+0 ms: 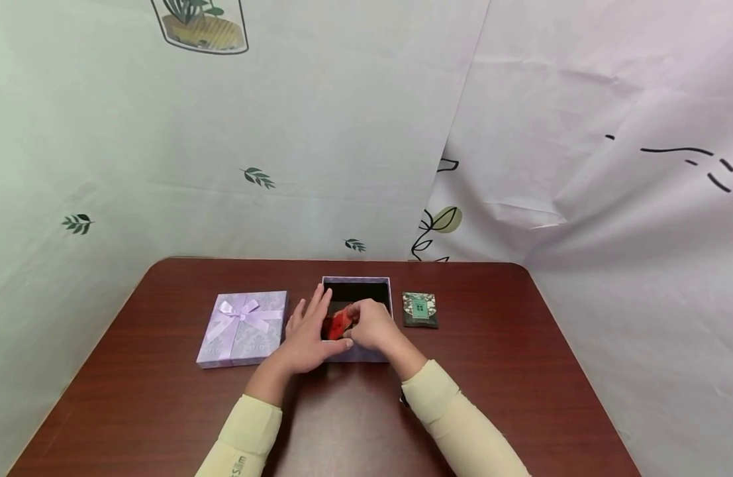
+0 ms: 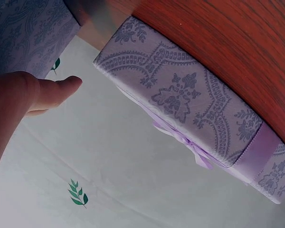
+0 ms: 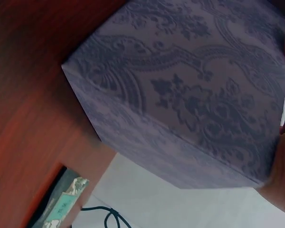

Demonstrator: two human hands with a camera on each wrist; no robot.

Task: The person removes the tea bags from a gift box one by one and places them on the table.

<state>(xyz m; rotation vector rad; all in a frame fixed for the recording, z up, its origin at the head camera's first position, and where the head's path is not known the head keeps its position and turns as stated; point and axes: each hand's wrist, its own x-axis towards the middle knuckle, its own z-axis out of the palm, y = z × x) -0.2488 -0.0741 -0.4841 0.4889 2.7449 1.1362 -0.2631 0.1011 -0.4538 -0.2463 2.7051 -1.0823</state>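
- Background: white cloth with leaf and plant prints [image 1: 342, 132] behind a reddish-brown table [image 1: 491, 411].
- Box [image 1: 360, 355]: patterned lilac, dark inside, lidless, standing on the table between lid and packet.
- Lid [image 1: 247, 339]: lies flat left of the box, near it; a ribbon with a bow [image 1: 242, 314] crosses its top.
- Packet [image 1: 420, 310]: dark, green label, flat on the table just right of the box.
- Red item [image 1: 339, 324]: inside the box, toward the near left; partly hidden by the hands, so its full shape cannot be told.
- Left hand [image 1: 308, 340]: fingers extended and spread at the box's left side, thumb out along the near side; contact with the wall cannot be told.
- Right hand [image 1: 373, 326]: reaches over the near right wall, fingers bent, pinching the red item.
- Hands close together; pale sleeves [image 1: 242, 430] on both forearms.
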